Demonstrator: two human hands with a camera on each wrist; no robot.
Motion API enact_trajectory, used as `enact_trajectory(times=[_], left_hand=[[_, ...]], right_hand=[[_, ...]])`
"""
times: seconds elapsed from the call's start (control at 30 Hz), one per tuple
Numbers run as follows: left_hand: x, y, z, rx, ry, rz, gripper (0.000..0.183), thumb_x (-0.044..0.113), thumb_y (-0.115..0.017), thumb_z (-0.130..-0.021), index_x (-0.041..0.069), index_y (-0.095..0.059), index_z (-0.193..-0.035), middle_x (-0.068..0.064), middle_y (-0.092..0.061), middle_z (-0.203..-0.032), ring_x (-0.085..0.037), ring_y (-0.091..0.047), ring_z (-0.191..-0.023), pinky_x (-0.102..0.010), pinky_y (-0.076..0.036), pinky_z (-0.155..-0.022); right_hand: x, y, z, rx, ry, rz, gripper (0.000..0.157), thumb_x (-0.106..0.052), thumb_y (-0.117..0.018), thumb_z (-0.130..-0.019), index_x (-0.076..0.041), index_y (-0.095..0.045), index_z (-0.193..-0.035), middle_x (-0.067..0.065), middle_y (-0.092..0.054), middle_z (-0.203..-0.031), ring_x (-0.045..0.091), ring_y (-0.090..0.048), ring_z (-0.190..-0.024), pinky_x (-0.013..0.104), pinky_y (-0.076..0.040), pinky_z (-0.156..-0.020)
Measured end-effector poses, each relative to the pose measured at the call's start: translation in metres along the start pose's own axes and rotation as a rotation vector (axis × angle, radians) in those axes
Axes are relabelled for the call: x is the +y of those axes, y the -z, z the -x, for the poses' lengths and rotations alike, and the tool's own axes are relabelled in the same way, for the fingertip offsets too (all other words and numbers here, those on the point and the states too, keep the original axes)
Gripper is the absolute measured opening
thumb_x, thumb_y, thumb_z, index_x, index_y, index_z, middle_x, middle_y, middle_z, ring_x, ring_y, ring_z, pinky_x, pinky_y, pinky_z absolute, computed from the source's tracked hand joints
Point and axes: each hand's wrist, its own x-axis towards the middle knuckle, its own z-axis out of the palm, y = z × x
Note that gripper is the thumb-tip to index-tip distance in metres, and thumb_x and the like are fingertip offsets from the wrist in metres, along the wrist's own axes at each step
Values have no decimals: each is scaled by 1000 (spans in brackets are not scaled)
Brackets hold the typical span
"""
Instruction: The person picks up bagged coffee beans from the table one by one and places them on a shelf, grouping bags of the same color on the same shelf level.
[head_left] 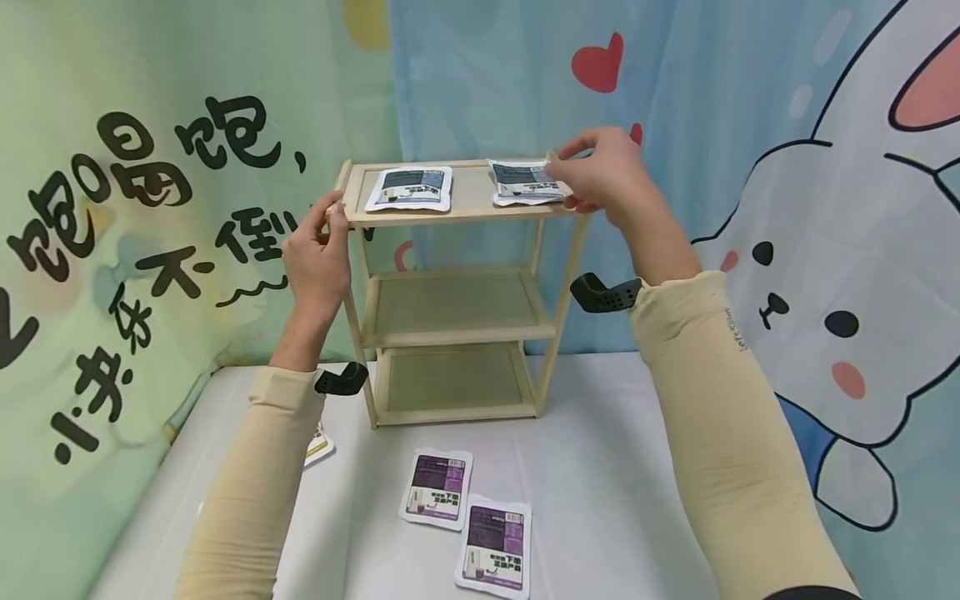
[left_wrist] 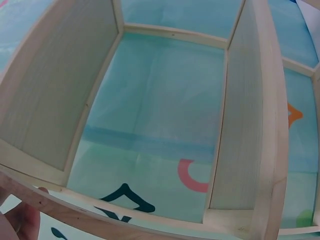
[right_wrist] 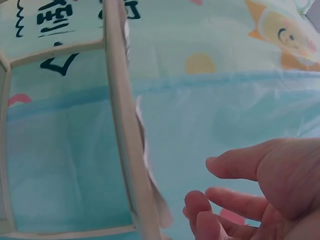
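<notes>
Atop the wooden rack (head_left: 472,188), right side, one pouch (head_left: 519,180) lies just beside the right hand (head_left: 606,177), fingers loosely parted, empty. Left hand (head_left: 318,254) grips the top's left end. Best, I judge: brace lightly, settle the pouch flat.

- You show two hands: one left hand (head_left: 318,258), one right hand (head_left: 609,173).
- You wear two black wrist devices (head_left: 341,380).
- You face one rack (head_left: 457,339) with three shelves (head_left: 461,304).
- You have at least two blue-printed packets (head_left: 410,189); overlapping may hide more.
- You have two purple-printed packets (head_left: 493,546).
- You have one partly hidden packet (head_left: 320,448).
</notes>
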Motion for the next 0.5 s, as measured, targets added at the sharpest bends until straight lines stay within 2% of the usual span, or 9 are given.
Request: enact_trajectory(times=[0.13, 0.27, 0.5], left_hand=[[-1, -1, 1, -8, 1, 4, 38, 31, -47, -98, 12, -68, -124, -8, -67, -119, -25, -67, -70, -18, -35, -50], [-2, -1, 2, 2, 1, -4, 38, 31, -47, -98, 13, -68, -124, -7, -67, -118, -21, -64, -64, -20, -33, -48], [-2, -1, 1, 0, -6, -32, 38, 33, -46, -99, 16, -68, -125, -6, -69, -113, -15, -54, -53, -21, -30, -45]], right_hand=[[5, 2, 13, 8, 57, -26, 50, -35, -61, -93, -7, -50, -133, 9, -53, -124, 16, -64, -74, 33, -52, -75], [11, 1, 27, 20, 113, -24, 49, -38, -60, -94, -8, -53, -132, 10, -54, -124, 18, -65, -77, 32, -52, -75], [32, -8, 53, 12, 213, -68, 44, -36, -61, -94, -6, -57, -126, 10, -58, -108, 20, -64, -72, 33, -51, -67]])
